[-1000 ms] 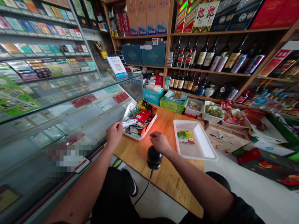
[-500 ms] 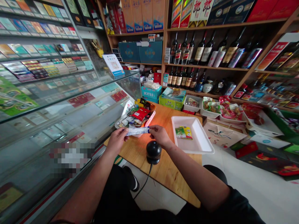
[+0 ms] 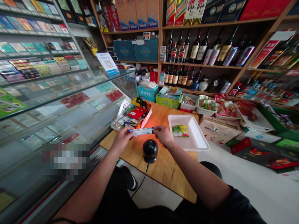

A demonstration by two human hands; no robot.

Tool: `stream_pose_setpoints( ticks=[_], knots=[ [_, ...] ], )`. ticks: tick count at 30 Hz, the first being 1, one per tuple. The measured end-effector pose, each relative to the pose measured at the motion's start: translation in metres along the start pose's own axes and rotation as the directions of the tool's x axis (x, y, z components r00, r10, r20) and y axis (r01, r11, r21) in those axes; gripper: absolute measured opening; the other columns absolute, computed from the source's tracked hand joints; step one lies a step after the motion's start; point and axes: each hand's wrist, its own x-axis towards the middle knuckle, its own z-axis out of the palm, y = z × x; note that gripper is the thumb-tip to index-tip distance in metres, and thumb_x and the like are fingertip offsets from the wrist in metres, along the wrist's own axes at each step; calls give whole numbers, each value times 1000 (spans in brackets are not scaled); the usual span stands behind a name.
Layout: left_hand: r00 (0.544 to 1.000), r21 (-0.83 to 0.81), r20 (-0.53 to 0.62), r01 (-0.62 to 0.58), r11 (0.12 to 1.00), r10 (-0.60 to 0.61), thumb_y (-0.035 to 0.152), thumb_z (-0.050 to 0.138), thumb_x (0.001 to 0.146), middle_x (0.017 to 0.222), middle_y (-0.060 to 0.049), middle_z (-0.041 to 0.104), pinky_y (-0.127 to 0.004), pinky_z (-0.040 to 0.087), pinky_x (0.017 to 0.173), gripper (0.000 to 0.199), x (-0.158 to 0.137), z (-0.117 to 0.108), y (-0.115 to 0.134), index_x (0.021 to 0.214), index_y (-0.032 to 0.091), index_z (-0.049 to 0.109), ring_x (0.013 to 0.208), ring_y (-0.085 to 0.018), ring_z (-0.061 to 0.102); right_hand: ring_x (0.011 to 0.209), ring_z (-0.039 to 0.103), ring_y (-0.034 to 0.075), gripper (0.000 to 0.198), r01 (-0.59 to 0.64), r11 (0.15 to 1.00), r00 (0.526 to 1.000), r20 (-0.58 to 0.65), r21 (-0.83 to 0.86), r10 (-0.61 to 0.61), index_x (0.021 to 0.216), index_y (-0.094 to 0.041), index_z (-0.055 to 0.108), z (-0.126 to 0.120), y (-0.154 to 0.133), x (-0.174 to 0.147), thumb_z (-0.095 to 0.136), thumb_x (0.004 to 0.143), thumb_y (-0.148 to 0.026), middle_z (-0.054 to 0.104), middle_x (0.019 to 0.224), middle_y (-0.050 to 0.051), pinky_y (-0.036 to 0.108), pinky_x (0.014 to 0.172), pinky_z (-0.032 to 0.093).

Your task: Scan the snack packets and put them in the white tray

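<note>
Both forearms reach forward over the wooden surface (image 3: 163, 169); left hand (image 3: 123, 139) and right hand (image 3: 163, 136) each pinch one end of a long white packet (image 3: 141, 132), held level just above the black scanner (image 3: 150, 150)

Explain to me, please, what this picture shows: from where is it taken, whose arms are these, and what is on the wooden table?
The picture comes from a camera worn on a person's head, looking forward and down, so the two arms are that person's own. The left hand and the right hand each pinch one end of a long white and blue packet, held level above the small wooden table. Just below the packet stands a round black device with a cable. On the table's left is a white tray heaped with snack packets; on its right, another white tray with two small packets. A glass counter stands to the left, with shelves of bottles behind.
</note>
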Motion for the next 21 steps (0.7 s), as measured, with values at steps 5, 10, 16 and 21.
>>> stream_pose_setpoints(
  ticks=[5,10,16,21],
  knots=[
    [1000,74,2,-18,997,18,43,81,78,97,-6,73,-27,53,70,46,10,8,-12,113,17,69,81,-17,68,53,53,9,22,-6,998,1000,-8,-56,6,90,-16,69,-10,12,3,64,76,-32,61,65,-3,20,49,39],
    [997,129,-5,-78,989,80,42,80,77,91,-6,74,-31,55,74,42,21,18,-20,109,16,70,77,-18,69,54,52,9,24,12,988,999,-39,-152,-18,83,-16,67,-18,29,9,64,78,-39,60,63,-2,20,49,35],
    [995,196,-2,-101,975,104,45,77,78,89,-6,74,-34,57,75,41,30,24,-29,106,16,71,78,-21,70,55,52,10,20,-8,977,997,-71,-211,-7,78,-16,68,-26,40,13,63,78,-36,61,62,-1,21,51,35],
    [991,223,13,-132,966,132,40,74,81,95,-8,76,-38,58,81,34,38,25,-42,105,17,70,86,-23,72,59,51,10,19,9,965,996,-86,-261,-32,73,-17,67,-29,46,13,65,76,-35,63,66,-1,22,55,35]
  ],
)
